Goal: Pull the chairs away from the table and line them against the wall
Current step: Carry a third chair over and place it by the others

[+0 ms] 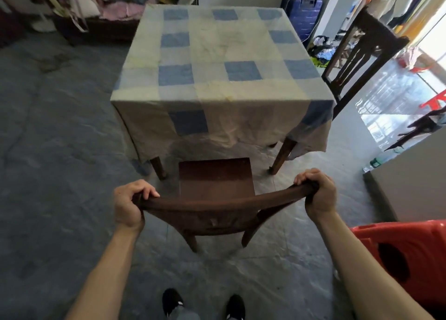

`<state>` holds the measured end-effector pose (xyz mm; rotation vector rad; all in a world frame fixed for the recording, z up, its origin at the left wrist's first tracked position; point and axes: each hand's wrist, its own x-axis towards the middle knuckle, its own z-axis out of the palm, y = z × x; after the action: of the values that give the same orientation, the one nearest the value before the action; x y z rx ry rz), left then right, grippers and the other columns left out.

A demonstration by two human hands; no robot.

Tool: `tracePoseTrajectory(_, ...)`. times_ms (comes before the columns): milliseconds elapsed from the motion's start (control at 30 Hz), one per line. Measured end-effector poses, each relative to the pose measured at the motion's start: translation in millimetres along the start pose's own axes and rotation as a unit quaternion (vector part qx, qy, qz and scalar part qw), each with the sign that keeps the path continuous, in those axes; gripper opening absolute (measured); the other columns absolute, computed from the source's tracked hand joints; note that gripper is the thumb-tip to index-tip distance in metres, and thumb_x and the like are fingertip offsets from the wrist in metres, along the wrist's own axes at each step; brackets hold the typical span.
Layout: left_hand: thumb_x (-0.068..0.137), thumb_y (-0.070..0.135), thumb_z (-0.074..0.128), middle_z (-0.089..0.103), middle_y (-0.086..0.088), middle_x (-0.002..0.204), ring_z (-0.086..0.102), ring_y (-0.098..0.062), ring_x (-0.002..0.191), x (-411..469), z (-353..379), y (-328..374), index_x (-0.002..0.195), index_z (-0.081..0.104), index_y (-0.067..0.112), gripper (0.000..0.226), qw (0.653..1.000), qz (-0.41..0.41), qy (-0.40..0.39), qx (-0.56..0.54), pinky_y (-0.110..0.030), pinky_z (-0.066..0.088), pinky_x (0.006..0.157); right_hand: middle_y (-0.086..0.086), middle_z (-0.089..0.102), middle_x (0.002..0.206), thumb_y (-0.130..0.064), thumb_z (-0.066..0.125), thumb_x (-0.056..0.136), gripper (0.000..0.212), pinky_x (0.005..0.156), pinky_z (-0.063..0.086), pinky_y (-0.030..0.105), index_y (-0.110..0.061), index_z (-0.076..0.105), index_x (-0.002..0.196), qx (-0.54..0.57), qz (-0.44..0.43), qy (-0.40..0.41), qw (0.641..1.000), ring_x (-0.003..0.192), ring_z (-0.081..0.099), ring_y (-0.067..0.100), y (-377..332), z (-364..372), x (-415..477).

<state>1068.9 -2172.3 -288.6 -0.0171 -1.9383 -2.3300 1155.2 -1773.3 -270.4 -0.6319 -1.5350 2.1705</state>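
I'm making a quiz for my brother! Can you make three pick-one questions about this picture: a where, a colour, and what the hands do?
1. Where is the far chair, relative to the table? A) on top B) at its right side C) underneath
2. The tablecloth has darker squares of: A) green B) blue C) red
3. The near chair is: A) untouched B) held by one hand C) gripped by both hands
Answers: 1B, beside the right edge; 2B, blue on cream; 3C, the left hand and right hand curl round its top rail.
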Motion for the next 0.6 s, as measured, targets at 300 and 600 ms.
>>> tracePoseTrajectory(300, 0.072, 0.018, 0.037, 0.05, -0.005, 0.048, 0.049, -0.025, 0.055, -48, -87, 85, 0.04, 0.049, 0.018, 0.034, 0.987, 0.006, 0.159, -0.027, -0.03, 0.038, 0.057, 0.008, 0.055, 0.056, -0.012, 0.055, 0.072, 0.021, 0.054, 0.039, 0.032, -0.011, 0.061, 0.052, -0.005, 0.011, -0.119, 0.993, 0.056, 0.047, 0.021, -17, 111, -26)
tracePoseTrajectory(600, 0.076, 0.017, 0.037, 0.052, -0.006, 0.049, 0.045, -0.029, 0.059, -89, -228, 154, 0.04, 0.051, 0.019, 0.038, 0.954, 0.053, 0.295, -0.024, -0.038, 0.035, 0.064, 0.008, 0.059, 0.053, -0.023, 0.062, 0.063, 0.017, 0.057, 0.041, 0.033, -0.012, 0.064, 0.05, -0.015, 0.035, -0.258, 0.965, 0.055, 0.052, 0.023, 15, 282, -74)
